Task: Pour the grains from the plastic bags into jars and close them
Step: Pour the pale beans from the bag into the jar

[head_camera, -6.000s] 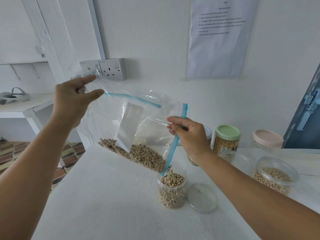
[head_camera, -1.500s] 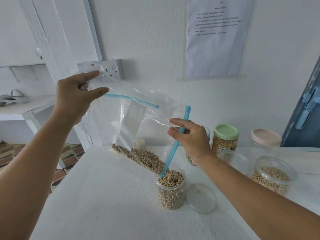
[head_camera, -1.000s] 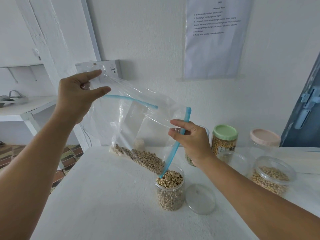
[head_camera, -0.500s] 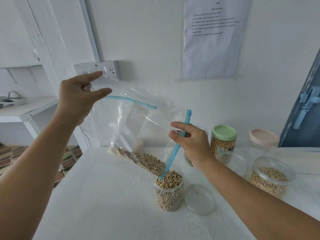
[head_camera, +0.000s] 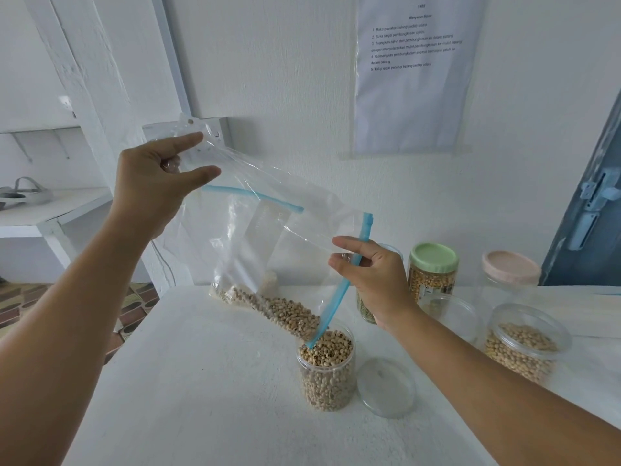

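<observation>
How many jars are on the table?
5. One open jar under the bag's mouth, one partly hidden behind the right hand, a green-lidded one, a pink-lidded one, and a wide one at right. More may be hidden.

We're in a plain domestic room, a home pantry corner or kitchen nook by the look of it. White painted walls, a white table (head_camera: 208,381) carrying storage jars (head_camera: 433,274) of dried grains. A double wall socket (head_camera: 215,129) sits behind the bag. Off to the left, a white shelf (head_camera: 53,210) on brackets, and patterned floor tiles (head_camera: 134,304) below. A printed instruction sheet (head_camera: 413,75) is taped to the wall, and a blue door (head_camera: 591,230) with a latch stands on the right.
</observation>
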Motion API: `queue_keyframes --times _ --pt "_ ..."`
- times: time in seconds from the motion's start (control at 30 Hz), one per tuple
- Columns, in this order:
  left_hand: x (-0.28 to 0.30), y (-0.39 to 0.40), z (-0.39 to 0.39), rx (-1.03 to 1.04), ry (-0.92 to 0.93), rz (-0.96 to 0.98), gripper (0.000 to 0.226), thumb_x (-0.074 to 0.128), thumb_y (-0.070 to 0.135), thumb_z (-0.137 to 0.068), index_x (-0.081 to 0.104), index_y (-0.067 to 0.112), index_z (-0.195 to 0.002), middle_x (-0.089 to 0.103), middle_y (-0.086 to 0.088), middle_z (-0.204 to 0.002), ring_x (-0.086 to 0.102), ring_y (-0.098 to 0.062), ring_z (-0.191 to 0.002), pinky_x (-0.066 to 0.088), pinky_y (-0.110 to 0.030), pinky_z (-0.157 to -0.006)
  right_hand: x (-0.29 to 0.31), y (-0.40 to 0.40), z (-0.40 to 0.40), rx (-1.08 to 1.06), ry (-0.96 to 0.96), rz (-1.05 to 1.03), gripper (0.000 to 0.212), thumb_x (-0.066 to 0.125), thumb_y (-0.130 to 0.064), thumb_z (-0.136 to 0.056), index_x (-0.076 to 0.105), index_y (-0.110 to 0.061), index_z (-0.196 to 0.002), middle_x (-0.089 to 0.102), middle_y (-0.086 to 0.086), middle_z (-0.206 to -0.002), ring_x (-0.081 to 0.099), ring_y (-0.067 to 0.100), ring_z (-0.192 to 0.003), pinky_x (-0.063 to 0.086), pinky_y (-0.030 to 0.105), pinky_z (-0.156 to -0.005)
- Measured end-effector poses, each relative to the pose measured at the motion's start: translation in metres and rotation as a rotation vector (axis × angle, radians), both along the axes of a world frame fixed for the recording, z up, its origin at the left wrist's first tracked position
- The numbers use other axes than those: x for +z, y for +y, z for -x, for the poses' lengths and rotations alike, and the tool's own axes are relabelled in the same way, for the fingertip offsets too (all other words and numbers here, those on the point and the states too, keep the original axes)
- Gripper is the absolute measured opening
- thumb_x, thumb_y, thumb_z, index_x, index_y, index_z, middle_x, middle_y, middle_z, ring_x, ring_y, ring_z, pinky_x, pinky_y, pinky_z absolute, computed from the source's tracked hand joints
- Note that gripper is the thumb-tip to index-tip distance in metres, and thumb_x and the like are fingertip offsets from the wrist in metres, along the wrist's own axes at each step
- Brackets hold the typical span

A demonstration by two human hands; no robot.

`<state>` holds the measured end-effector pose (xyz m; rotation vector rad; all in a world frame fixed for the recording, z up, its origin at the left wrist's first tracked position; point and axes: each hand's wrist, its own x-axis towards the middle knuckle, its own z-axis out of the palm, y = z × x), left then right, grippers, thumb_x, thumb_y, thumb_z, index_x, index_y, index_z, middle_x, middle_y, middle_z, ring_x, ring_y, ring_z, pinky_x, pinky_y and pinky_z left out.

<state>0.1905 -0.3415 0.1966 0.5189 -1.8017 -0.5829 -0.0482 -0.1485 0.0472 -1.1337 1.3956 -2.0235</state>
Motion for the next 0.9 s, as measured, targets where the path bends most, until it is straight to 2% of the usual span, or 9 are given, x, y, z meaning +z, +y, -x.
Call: queue_keyframes --times 0.17,0.27,0.3,0.33,0.37,0.43,0.57,0.67,0.9 --pt "0.0057 0.0002 -0.0009 0.01 -0.01 0.008 0.051 0.093 0.032 -0.075 0.073 0.039 -0.121 0.037 0.018 -0.055 0.028 -0.013 -0.063 0.031 -0.031 -0.069 0.0025 -0.0006 -0.0007 0.003 0.0 0.003 0.031 0.084 -0.01 -0.085 0.082 -0.037 -0.1 0.074 -0.012 -0.118 0.069 0.019 -0.114 0.057 0.04 -0.102" --pt "0.0073 0.0025 -0.0006 0.014 -0.015 0.032 0.054 0.092 0.03 -0.076 0.072 0.034 -0.126 0.027 0.022 -0.063 0.033 -0.007 -0.061 0.032 -0.025 -0.07 0.0014 0.0005 -0.0011 0.012 -0.011 -0.002 0.03 0.084 -0.01 -0.086 0.082 -0.036 -0.101 0.074 -0.012 -0.119 0.069 0.017 -0.115 0.056 0.037 -0.103" --pt "0.0073 0.0033 0.0001 0.014 -0.023 0.037 0.055 0.092 0.027 -0.077 0.071 0.032 -0.127 0.024 0.023 -0.095 0.035 -0.005 -0.06 0.033 -0.021 -0.07 0.0005 0.0007 -0.0012 0.01 -0.01 -0.006 0.03 0.084 -0.011 -0.086 0.082 -0.036 -0.101 0.074 -0.012 -0.119 0.068 0.016 -0.115 0.055 0.036 -0.104" --pt "0.0069 0.0031 0.0004 0.012 -0.028 0.035 0.054 0.091 0.026 -0.077 0.07 0.033 -0.127 0.064 0.024 -0.062 0.035 -0.005 -0.06 0.034 -0.021 -0.07 -0.0003 0.0008 -0.0013 0.009 -0.006 -0.009 0.03 0.084 -0.011 -0.086 0.082 -0.037 -0.1 0.073 -0.012 -0.119 0.068 0.016 -0.116 0.055 0.035 -0.104" --pt "0.0069 0.0037 0.0005 0.01 -0.031 0.033 0.054 0.092 0.026 -0.077 0.07 0.034 -0.126 0.04 0.027 -0.056 0.034 -0.007 -0.061 0.034 -0.023 -0.071 -0.0012 0.0005 -0.0013 0.007 -0.002 -0.011 0.03 0.084 -0.012 -0.086 0.082 -0.038 -0.1 0.073 -0.012 -0.12 0.068 0.017 -0.116 0.055 0.035 -0.104" --pt "0.0068 0.0023 0.0005 0.002 -0.024 0.021 0.051 0.092 0.028 -0.076 0.072 0.038 -0.122 0.046 0.024 -0.055 0.031 -0.009 -0.062 0.033 -0.027 -0.071 -0.001 0.0009 -0.0016 0.003 0.001 -0.01 0.03 0.084 -0.012 -0.085 0.082 -0.038 -0.1 0.074 -0.012 -0.119 0.068 0.016 -0.116 0.055 0.034 -0.104" --pt "0.006 0.0006 -0.0002 -0.004 -0.011 0.017 0.049 0.093 0.031 -0.075 0.073 0.042 -0.118 0.037 0.015 -0.059 0.029 -0.012 -0.064 0.032 -0.031 -0.071 0.0004 0.002 -0.0007 -0.007 0.009 -0.005 0.029 0.084 -0.011 -0.085 0.081 -0.035 -0.102 0.074 -0.011 -0.116 0.068 0.013 -0.113 0.056 0.032 -0.102" --pt "0.0054 0.0018 0.0002 -0.001 -0.011 0.022 0.051 0.093 0.03 -0.076 0.072 0.041 -0.121 0.034 0.013 -0.065 0.03 -0.011 -0.062 0.032 -0.029 -0.073 -0.0002 0.0025 -0.0008 -0.005 0.004 -0.001 0.03 0.084 -0.01 -0.085 0.082 -0.037 -0.1 0.074 -0.009 -0.119 0.069 0.018 -0.114 0.056 0.034 -0.102" --pt "0.0083 0.0043 0.0004 -0.011 -0.023 0.031 0.048 0.093 0.031 -0.076 0.073 0.042 -0.118 0.039 0.016 -0.057 0.032 -0.009 -0.062 0.035 -0.026 -0.076 -0.0004 0.0039 -0.0013 -0.005 0.0 -0.001 0.031 0.084 -0.01 -0.085 0.081 -0.038 -0.099 0.074 -0.005 -0.121 0.07 0.02 -0.114 0.056 0.034 -0.101"
